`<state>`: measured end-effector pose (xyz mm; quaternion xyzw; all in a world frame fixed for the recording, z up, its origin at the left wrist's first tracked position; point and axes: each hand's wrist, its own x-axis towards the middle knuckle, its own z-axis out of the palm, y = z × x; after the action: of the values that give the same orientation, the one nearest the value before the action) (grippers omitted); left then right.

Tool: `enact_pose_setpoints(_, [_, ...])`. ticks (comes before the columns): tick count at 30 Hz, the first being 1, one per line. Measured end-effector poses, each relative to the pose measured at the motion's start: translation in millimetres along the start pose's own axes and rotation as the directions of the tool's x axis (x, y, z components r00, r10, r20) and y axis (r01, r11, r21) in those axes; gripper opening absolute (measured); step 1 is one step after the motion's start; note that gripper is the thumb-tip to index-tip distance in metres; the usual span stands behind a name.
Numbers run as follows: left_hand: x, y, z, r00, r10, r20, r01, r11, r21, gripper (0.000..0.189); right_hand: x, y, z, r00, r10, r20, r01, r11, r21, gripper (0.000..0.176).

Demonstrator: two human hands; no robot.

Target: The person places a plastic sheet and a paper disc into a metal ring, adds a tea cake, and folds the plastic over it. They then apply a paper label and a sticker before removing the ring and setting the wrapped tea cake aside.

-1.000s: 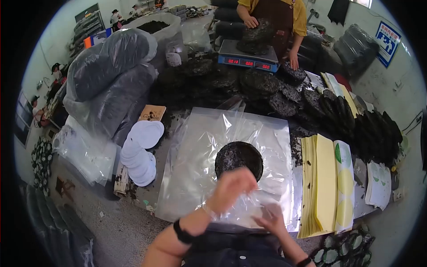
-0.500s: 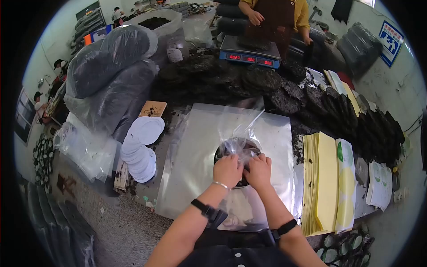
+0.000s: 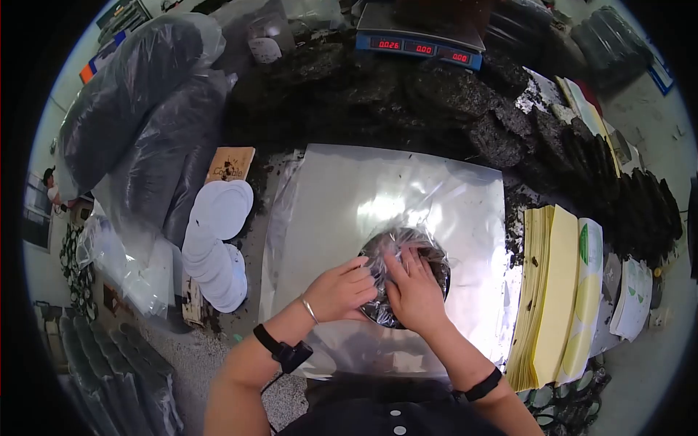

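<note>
A round dark container [image 3: 448,285] stands on a shiny metal sheet [image 3: 327,211], with clear plastic film [image 3: 407,236] spread in and over it. My right hand [image 3: 416,291] lies on the film inside the container, its fingers apart and pointing away from me. At the left rim is my left hand [image 3: 340,292], its fingers bent and close together against the container's side; whether they pinch any film is too small to tell.
White paper discs [image 3: 218,232] overlap on the left, near large plastic-wrapped dark bundles [image 3: 138,102]. Dark, flat, dried cakes [image 3: 502,138] lie behind the sheet, below a blue scale [image 3: 418,49]. Yellow paper stacks [image 3: 554,291] stand on the right.
The view has tilted down. Both hands were pinched together over the container; now they are apart, the right one spread on the film and the left at the rim. The film's raised part is down.
</note>
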<state>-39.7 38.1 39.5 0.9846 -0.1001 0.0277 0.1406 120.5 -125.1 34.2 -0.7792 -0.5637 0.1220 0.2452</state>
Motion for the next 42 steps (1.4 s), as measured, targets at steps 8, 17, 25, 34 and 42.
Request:
enact_pose_setpoints(8, [20.9,-2.5,-11.0,0.614,-0.590,-0.524,0.316,0.792,-0.522,0.080,-1.9,0.6,-3.5,0.996,-0.015,0.093,0.016,1.000,-0.004,0.059])
enact_pose_setpoints(17, [67.9,-14.4,-8.3,0.854,-0.079,-0.515,-0.151,0.908,-0.390,0.029,-14.6,26.1,-10.5,0.990,-0.130,0.053,0.115,0.967,0.227,0.016])
enact_pose_setpoints(25, [71.2,-6.0,16.1,0.983,-0.166,-0.083,0.143,0.961,-0.236,0.049,-9.1,5.3,-7.5,0.998,0.056,-0.003,-0.056,0.998,-0.012,0.053])
enact_pose_setpoints(34, [60.1,56.6,14.9,0.909,-0.411,-0.063,0.406,0.910,-0.080,0.071,-18.4,8.0,-11.2,0.995,-0.094,0.025,0.097,0.988,-0.123,0.053])
enact_pose_setpoints(42, [64.1,63.7,30.1,0.887,-0.437,-0.151,0.456,0.879,0.140,0.060,-57.4,42.5,-49.8,0.984,0.069,-0.163,-0.026,0.968,0.251,0.013])
